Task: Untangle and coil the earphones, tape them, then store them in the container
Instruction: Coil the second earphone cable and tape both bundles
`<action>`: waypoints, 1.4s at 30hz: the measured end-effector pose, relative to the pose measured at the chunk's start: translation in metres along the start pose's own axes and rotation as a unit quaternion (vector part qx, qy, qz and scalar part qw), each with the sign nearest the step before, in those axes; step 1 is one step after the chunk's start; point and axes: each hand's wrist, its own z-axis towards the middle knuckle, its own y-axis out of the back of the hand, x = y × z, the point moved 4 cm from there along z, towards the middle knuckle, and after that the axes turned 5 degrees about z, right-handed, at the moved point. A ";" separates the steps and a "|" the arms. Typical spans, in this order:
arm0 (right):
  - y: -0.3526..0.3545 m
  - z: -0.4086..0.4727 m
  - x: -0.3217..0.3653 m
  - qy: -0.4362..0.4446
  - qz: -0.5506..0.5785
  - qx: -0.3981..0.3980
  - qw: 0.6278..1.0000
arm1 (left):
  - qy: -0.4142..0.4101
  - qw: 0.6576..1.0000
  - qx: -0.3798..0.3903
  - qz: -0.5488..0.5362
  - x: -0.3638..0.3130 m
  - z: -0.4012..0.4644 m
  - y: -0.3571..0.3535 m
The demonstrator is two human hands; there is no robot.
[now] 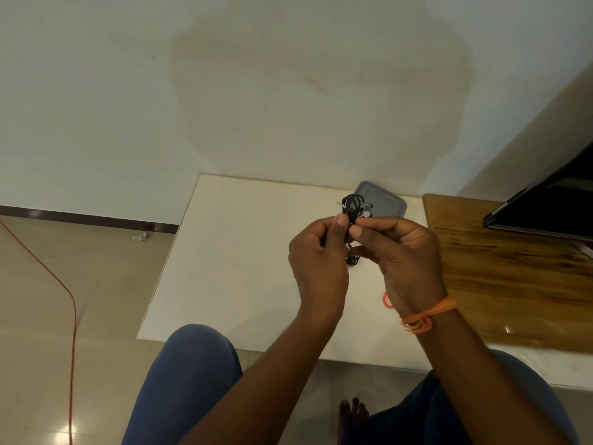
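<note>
- The left hand [317, 261] and the right hand [399, 252] meet above the worktop [244, 252], and both are in a grip on the black earphones [353, 205].
- The left thumb and fingers are curled and pinch the bundle of cable from the left side; the right thumb and forefinger pinch it from the right side, touching the same bundle.
- The earphones are held in the air between the two hands, not lying on the worktop. Several black loops stand up above the fingertips, and two small round silver parts show at the right of the loops.
- A short part of the black cable hangs below the fingers, between the two palms.
- Behind the loops, near the far edge of the white worktop, lies a grey container [386, 200] with rounded corners. I cannot tell if it is open or covered.
- A small red ring [386, 300] lies on the worktop just beside the right wrist, partly hidden by it.
- The right wrist carries an orange thread band [426, 313].
- To the right, touching the white worktop, is a wooden surface [500, 284], and on it stands a dark screen [552, 203], tilted.
- On the floor at the left runs an orange cable [72, 316], and a small white object [139, 236] lies near the wall.
- The person's knees in blue cloth are at the bottom of the view.
</note>
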 end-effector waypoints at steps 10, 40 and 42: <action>0.013 0.017 -0.006 -0.090 0.152 0.092 0.980 | 0.020 0.961 0.253 -0.112 -0.010 0.009 -0.007; -0.009 -0.011 -0.045 -0.273 0.272 0.007 0.923 | -0.168 0.975 -0.010 0.142 0.001 0.011 0.008; -0.005 -0.009 -0.044 -0.272 0.213 -0.001 0.939 | -0.184 0.970 0.006 0.160 0.002 0.012 0.009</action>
